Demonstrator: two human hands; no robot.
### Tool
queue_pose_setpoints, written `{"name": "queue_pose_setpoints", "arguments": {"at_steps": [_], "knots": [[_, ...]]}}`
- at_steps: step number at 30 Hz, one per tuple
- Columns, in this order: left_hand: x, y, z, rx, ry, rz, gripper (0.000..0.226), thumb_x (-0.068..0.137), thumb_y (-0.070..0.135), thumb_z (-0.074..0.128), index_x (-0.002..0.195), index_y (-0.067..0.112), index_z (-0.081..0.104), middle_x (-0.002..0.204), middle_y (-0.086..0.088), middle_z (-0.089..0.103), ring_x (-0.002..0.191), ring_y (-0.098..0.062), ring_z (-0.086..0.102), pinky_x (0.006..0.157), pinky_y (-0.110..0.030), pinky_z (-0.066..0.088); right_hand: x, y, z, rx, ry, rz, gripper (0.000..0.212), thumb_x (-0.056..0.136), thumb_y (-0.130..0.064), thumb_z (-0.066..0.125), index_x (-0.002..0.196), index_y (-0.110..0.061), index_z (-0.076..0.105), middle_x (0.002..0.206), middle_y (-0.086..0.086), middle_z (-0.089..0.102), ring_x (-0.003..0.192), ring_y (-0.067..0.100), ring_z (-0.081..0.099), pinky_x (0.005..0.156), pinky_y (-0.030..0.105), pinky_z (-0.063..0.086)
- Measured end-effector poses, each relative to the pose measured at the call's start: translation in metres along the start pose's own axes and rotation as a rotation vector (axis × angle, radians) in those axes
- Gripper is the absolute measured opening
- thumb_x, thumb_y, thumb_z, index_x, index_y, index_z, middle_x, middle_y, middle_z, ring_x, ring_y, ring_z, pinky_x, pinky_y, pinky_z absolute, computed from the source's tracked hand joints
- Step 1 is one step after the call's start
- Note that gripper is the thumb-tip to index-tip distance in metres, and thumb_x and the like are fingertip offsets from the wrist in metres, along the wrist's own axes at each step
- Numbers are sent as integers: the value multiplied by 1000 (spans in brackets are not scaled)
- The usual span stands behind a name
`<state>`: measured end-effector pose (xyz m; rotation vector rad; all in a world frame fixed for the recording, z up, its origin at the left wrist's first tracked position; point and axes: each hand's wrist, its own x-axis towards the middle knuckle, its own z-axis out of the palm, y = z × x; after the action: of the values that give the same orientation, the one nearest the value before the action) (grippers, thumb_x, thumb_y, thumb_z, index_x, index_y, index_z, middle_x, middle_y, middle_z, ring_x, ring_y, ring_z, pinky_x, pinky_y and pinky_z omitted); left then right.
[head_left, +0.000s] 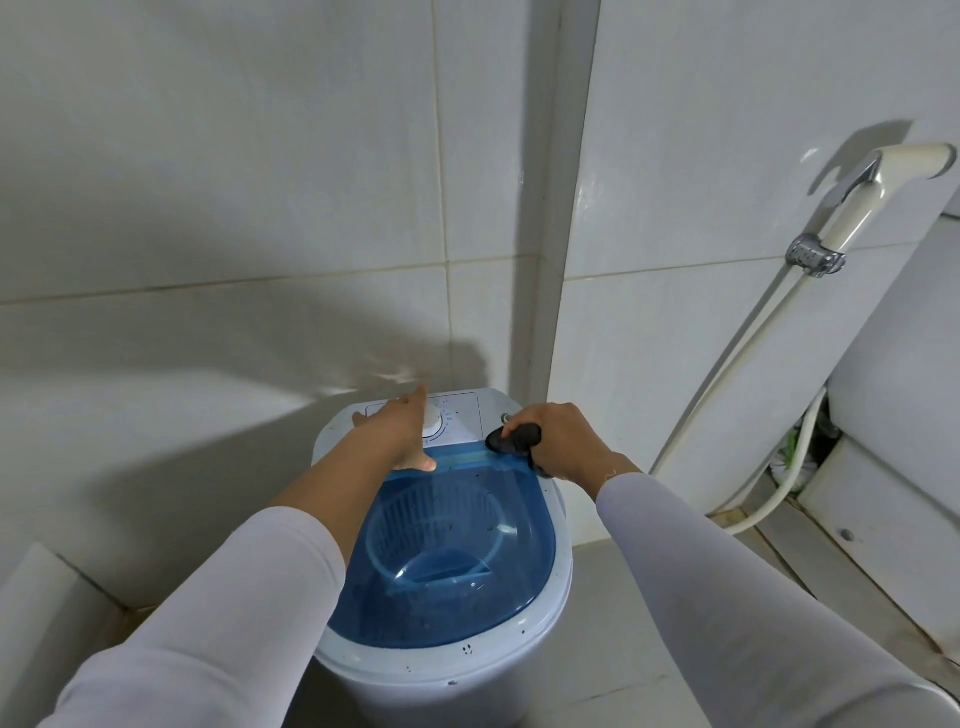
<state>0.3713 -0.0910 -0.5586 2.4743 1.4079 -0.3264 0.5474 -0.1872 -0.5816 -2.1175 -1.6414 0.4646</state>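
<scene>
Against the tiled wall stands a small washer (447, 670), its blue lid (441, 587) down. The left hand (402, 431) lies flat and open on its top. The right hand (561, 439) squeezes a dark cloth (511, 438) at the lid's back edge. A hard wipe might knock the dial (434, 418).

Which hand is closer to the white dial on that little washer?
Left. The left hand lies outstretched right beside the white dial; the right hand sits apart to its right, gripping a dark cloth.
</scene>
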Motion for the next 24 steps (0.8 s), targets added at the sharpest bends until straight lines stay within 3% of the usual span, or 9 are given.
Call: {"name": "queue_pose_setpoints", "arguments": {"at_steps": [3,6,10,14,17,20,24], "knots": [[-1,0,0,-7,5,1,106,82,29,71,152,16,-8,159,-8,17,143,-30,23,114,-59,17,-8,4,-6,36,-16,59,38,79,8,50,97,-16,73,110,10,68,92,25,60,75,24,48],[0,-1,2,-11,9,8,106,82,28,71,151,17,-9,159,-8,17,143,-29,24,114,-58,18,-14,8,-24,85,-36,95,40,74,9,42,91,-11,72,97,13,69,92,28,61,73,29,52],[1,-4,5,-29,59,2,110,80,28,73,151,18,-10,159,-6,18,144,-28,22,114,-59,18,-15,9,-43,270,181,184,39,70,9,40,85,-8,71,77,11,68,81,29,64,66,28,53],[-7,-7,10,-40,80,8,107,82,29,71,151,19,-10,159,-7,14,146,-27,15,114,-60,15,-9,3,-40,214,273,207,36,75,3,43,95,-9,70,91,16,72,92,33,65,81,34,55],[-16,-10,10,-28,52,25,108,82,31,71,151,18,-11,159,-7,13,147,-27,12,114,-60,14,-2,-1,-24,149,290,236,31,82,-3,45,105,-9,66,102,16,70,97,32,62,77,26,47],[-25,-11,8,-1,-1,46,110,81,30,71,150,18,-14,160,-7,9,148,-26,2,114,-60,10,5,-9,-9,127,292,212,37,83,1,44,113,-9,63,109,16,67,101,33,62,79,29,47],[-29,-10,11,30,-40,46,114,81,30,73,150,19,-17,161,-6,-1,148,-25,-8,115,-61,3,16,-14,3,42,175,126,51,80,9,44,124,-12,58,121,16,62,107,35,58,88,36,49]]}}
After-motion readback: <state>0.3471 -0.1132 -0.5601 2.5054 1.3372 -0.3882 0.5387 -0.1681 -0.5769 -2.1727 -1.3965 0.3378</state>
